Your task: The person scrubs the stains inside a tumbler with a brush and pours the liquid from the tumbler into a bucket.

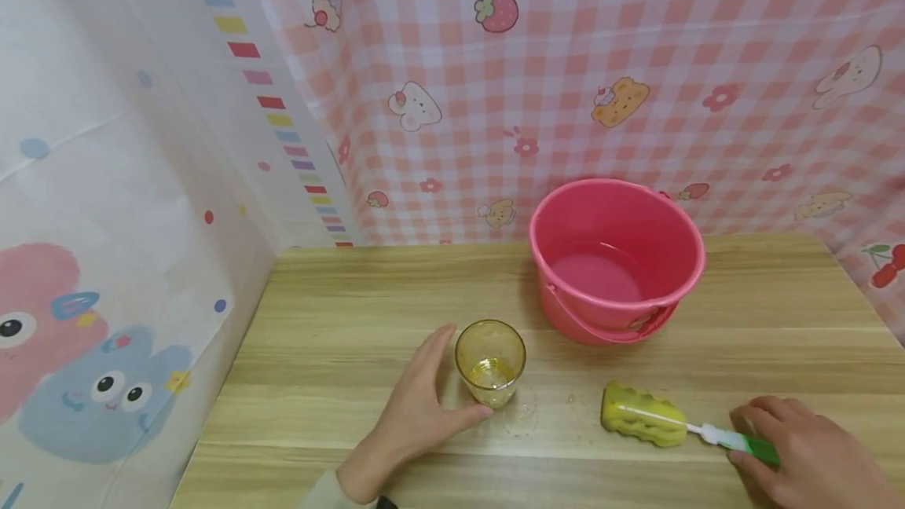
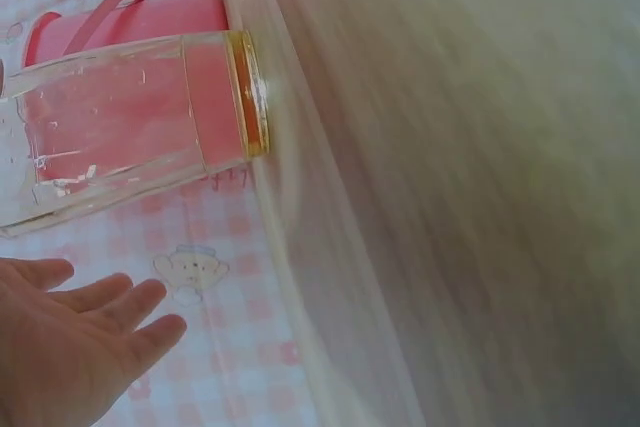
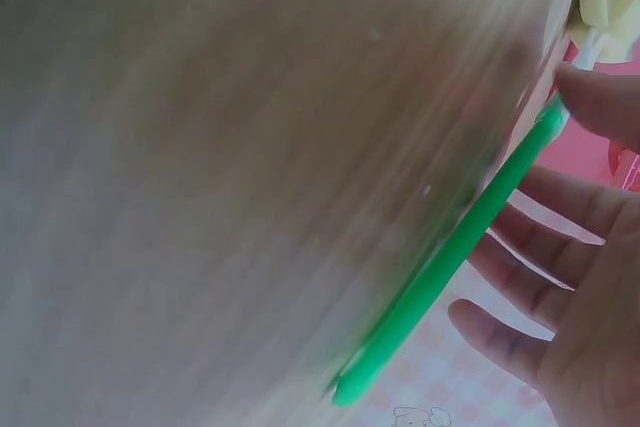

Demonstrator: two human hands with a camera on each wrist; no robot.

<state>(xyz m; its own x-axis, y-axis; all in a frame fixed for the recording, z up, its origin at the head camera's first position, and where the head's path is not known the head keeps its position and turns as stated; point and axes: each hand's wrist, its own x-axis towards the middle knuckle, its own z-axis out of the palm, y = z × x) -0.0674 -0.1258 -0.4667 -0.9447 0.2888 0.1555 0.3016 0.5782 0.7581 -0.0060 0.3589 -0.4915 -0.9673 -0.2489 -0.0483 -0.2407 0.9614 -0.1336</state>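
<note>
An amber-tinted glass cup (image 1: 492, 391) stands upright on the wooden table. My left hand (image 1: 417, 403) is beside it on the left, thumb near its base and fingers extended; in the left wrist view, a gap shows between those fingers (image 2: 128, 309) and the glass (image 2: 120, 112). To the right lies a cup brush with a yellow sponge head (image 1: 645, 416) and a green and white handle (image 1: 756, 447). Over the handle's end is my right hand (image 1: 813, 446). In the right wrist view its thumb (image 3: 605, 97) is at the green handle (image 3: 450, 257), the fingers spread and uncurled behind it.
A pink bucket (image 1: 615, 316) stands behind the glass and brush, its handle lowered toward the front. A few wet spots (image 1: 523, 412) mark the table (image 1: 339, 305) near the glass. A pink checked curtain (image 1: 452, 155) hangs behind the table, with a white printed sheet (image 1: 177, 234) at the left.
</note>
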